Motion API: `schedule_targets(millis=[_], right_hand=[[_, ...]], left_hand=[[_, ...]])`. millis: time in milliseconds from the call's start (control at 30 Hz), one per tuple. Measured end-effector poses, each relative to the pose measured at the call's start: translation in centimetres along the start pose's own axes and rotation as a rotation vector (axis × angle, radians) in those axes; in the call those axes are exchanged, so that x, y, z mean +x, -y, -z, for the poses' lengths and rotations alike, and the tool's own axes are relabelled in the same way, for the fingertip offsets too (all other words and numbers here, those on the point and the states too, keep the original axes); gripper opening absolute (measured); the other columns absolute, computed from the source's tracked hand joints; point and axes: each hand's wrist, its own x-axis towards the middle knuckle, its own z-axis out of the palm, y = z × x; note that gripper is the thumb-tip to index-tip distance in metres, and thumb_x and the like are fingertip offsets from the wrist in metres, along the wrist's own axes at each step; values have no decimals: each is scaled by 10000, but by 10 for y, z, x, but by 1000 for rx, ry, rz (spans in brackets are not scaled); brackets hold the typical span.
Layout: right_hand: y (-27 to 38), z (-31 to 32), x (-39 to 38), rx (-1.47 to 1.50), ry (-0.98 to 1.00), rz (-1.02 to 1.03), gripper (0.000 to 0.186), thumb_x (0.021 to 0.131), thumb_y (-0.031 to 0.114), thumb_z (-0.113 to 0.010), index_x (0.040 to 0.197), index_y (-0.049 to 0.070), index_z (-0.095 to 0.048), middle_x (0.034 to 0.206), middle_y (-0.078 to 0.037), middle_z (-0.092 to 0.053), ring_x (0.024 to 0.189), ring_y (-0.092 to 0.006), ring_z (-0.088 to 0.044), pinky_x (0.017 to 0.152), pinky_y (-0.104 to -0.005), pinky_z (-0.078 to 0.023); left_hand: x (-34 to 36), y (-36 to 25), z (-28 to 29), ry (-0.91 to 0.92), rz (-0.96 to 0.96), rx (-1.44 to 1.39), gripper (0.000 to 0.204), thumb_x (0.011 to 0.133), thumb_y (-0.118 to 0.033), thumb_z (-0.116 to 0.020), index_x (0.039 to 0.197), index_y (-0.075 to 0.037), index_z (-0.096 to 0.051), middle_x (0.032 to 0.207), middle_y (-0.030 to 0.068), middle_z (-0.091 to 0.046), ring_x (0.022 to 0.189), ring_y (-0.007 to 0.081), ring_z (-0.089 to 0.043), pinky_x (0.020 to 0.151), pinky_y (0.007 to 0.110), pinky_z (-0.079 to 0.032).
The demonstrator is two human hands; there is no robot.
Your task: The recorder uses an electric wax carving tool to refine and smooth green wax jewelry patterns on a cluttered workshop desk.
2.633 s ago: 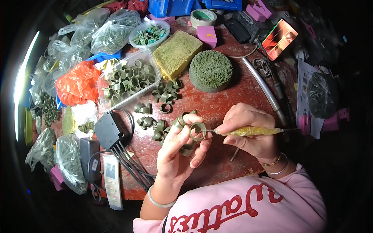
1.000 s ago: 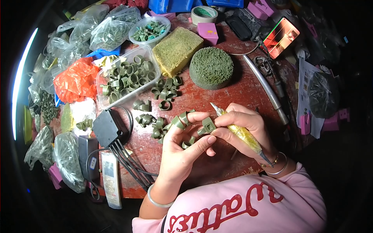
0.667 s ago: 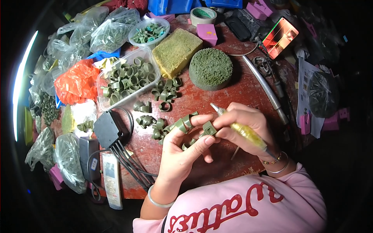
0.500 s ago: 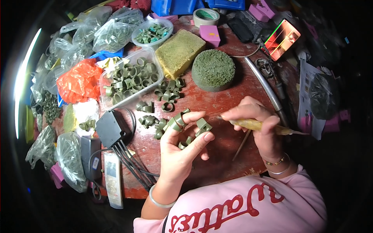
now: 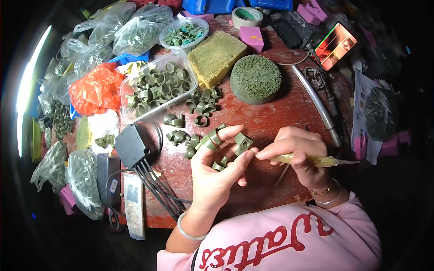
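Pinched between the thumb and fingers of my left hand (image 5: 210, 174) is an olive-green ring (image 5: 243, 142) with a square, block-like top. More green rings (image 5: 211, 140) are threaded on that hand's index finger, and another green ring (image 5: 220, 163) sits by its curled fingers. My right hand (image 5: 305, 149) is closed around a slim tool with a yellowish, wrapped-looking handle (image 5: 312, 160) and a thin tail pointing right. Its index fingertip is close to the left thumb, beside the held ring; the tool's working end is hidden by the fingers.
A clear tub (image 5: 184, 92) full of green rings stands far left, with loose rings (image 5: 201, 120) beside it. Behind lie a yellow sponge block (image 5: 217, 56) and a round green foam block (image 5: 256, 80). A black cable box (image 5: 134, 145) is near left; a lit phone (image 5: 335, 46) far right.
My right hand has come left, bringing its fingertip close to the left thumb. The ring in my left hand is tilted a little differently. The whole view has shifted slightly.
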Motion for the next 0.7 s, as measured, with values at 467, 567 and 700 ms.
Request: schedule_targets(millis=[467,567,700], right_hand=[[-13,69,-22,-629,-788,-506,208,963,200,-500,1042,57,-630,726,-22,-576,624,-55,-505,548,-204,-403],[-45,106,-54,-1312,-540,-288,159,836,146,-676,934,45,-602,761,-100,-576,670,-238,-552,611,-343,-445],[-55,107,-66,-1233,-504,-443,209,778,137,-728,892,35,-585,765,-147,-563,705,-310,-552,626,-373,-434]], left_hand=[[1,-1,2,47,183,-141,446,799,74,-644,1220,19,-506,964,66,-623,867,143,-671,423,128,-440],[-1,-4,-2,67,206,-142,444,802,72,-642,1222,15,-507,908,43,-627,868,142,-672,424,127,-443],[-2,-4,-1,69,208,-129,442,799,66,-650,1215,14,-509,872,34,-628,865,144,-672,426,129,-446]])
